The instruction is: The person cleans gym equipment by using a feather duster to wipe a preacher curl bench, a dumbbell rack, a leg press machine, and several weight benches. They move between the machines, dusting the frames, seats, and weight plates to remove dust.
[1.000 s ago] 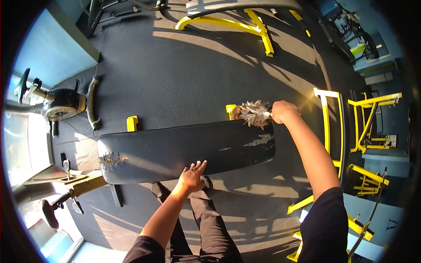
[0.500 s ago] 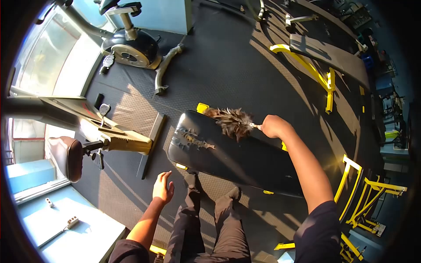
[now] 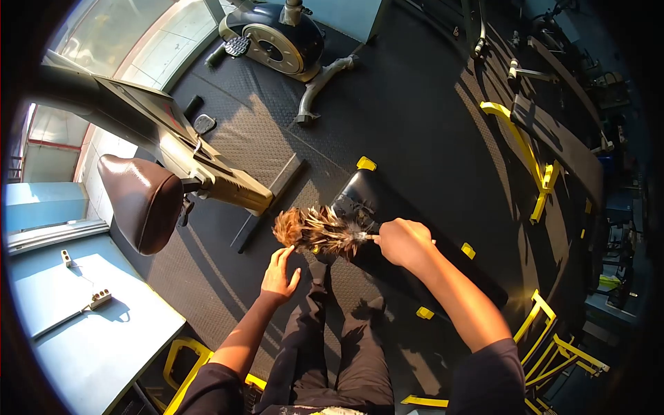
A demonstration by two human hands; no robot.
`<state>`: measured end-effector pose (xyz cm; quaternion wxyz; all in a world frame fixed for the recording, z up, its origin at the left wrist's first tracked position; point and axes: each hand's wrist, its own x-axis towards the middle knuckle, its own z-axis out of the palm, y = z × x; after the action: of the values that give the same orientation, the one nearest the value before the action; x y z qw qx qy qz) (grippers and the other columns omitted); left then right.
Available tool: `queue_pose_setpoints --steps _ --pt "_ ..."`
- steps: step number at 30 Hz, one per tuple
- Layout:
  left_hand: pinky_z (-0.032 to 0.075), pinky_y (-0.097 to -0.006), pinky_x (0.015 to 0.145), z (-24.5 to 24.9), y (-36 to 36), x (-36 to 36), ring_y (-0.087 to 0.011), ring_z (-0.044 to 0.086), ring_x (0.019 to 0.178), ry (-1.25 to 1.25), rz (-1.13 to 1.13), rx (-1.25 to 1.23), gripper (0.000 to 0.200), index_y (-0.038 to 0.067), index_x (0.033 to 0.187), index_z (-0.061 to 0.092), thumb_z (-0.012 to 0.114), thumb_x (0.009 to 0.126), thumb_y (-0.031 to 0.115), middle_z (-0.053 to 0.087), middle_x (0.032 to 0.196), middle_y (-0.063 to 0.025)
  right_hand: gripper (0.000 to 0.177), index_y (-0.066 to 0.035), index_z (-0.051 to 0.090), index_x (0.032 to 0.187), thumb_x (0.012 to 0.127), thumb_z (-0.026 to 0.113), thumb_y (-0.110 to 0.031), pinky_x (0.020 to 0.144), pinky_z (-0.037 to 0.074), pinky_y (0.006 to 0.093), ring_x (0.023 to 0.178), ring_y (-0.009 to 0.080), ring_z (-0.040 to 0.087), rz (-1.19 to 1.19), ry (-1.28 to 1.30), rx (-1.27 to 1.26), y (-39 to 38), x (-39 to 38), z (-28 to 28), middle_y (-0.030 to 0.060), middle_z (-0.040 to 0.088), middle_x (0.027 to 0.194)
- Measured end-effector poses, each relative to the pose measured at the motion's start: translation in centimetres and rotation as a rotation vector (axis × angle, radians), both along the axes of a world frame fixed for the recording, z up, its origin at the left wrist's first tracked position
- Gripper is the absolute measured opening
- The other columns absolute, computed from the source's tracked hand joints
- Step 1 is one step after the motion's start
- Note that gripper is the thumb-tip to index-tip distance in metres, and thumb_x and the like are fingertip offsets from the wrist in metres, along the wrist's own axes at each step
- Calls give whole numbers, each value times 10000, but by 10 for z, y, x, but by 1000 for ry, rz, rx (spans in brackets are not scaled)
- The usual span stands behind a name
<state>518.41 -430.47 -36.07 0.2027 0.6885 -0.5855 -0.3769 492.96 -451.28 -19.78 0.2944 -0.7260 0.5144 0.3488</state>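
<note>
My right hand (image 3: 404,243) is closed round the handle of a feather duster (image 3: 328,232) with brown and tan feathers. The duster points left, held above the end of a black padded bench (image 3: 391,204) with torn upholstery. Fingers extended, my left hand (image 3: 279,277) has its fingertips right at the feathers at the duster's far end. My right forearm and the duster cover part of the bench.
Exercise bikes stand at the left, one with a brown saddle (image 3: 142,204) and one with a dark flywheel housing (image 3: 280,41). A blue-white ledge (image 3: 97,339) carries power sockets. Yellow-framed equipment (image 3: 543,187) stands at the right on black textured matting (image 3: 408,104).
The duster has moved left and nearer to me, off the bench top. My left hand has come up to its feathers. The head view has shifted too.
</note>
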Motion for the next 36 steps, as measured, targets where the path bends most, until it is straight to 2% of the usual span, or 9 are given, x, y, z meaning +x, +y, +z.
queue_pose_setpoints --steps 1,4,13,18,20,24,28,34,36 --pt "495 -413 990 1 -2 -6 -328 597 1138 6 -1 10 647 112 1451 402 681 868 112 442 1374 -176 160 -35 769 851 750 648 -59 667 579 397 813 327 738 25 26 9 14 -8 -4 155 745 857" --pt "489 -425 1000 6 0 -19 -341 590 1162 -2 -82 22 674 115 1465 379 687 865 128 429 1396 -184 159 -85 787 874 774 663 -92 692 577 367 860 295 744 70 182 107 66 -49 -12 123 759 913" --pt "485 -476 989 8 0 -104 -453 537 1199 22 -515 43 698 62 1464 362 684 851 150 449 1378 -262 213 -42 751 945 875 606 -182 820 561 432 949 349 715 -701 485 -104 327 -305 -21 192 730 999" --pt "463 -464 1024 11 6 -195 -438 517 1237 -62 -1038 114 788 90 1521 290 696 857 218 447 1393 -264 219 -46 751 935 888 591 -188 765 589 430 951 352 721 -1121 685 -210 462 -432 -34 192 730 990" --pt "457 -464 1028 15 8 -237 -425 512 1249 -58 -1096 151 780 104 1529 272 676 875 235 463 1385 -253 178 -66 753 828 839 623 -187 541 568 409 770 324 741 -872 701 -670 526 -468 -56 183 723 839" --pt "468 -455 1013 28 29 -327 -401 534 1233 -147 -1169 212 752 97 1525 276 654 894 253 508 1360 -226 248 -54 721 870 954 591 -249 575 570 411 754 315 722 -1251 781 -738 598 -532 -100 147 705 851" --pt "513 -446 939 38 66 -402 -342 634 1094 -160 -1396 218 744 152 1533 274 649 902 272 620 1247 -158 354 -49 657 892 1022 475 -324 687 537 471 784 416 662 -1650 295 -820 630 -563 -100 184 690 893" --pt "480 -435 1004 48 131 -501 -284 632 1125 -231 -1515 344 727 102 1533 250 627 947 311 588 1299 -148 307 -52 657 892 1001 517 -303 685 517 500 775 408 654 -1714 433 -826 683 -559 -121 198 672 825" --pt "468 -438 1020 39 148 -527 -285 620 1147 -275 -1541 349 719 90 1530 250 613 958 335 557 1338 -148 300 -68 660 907 1010 497 -298 690 556 472 807 379 682 -1721 134 -904 696 -550 -115 181 693 917"
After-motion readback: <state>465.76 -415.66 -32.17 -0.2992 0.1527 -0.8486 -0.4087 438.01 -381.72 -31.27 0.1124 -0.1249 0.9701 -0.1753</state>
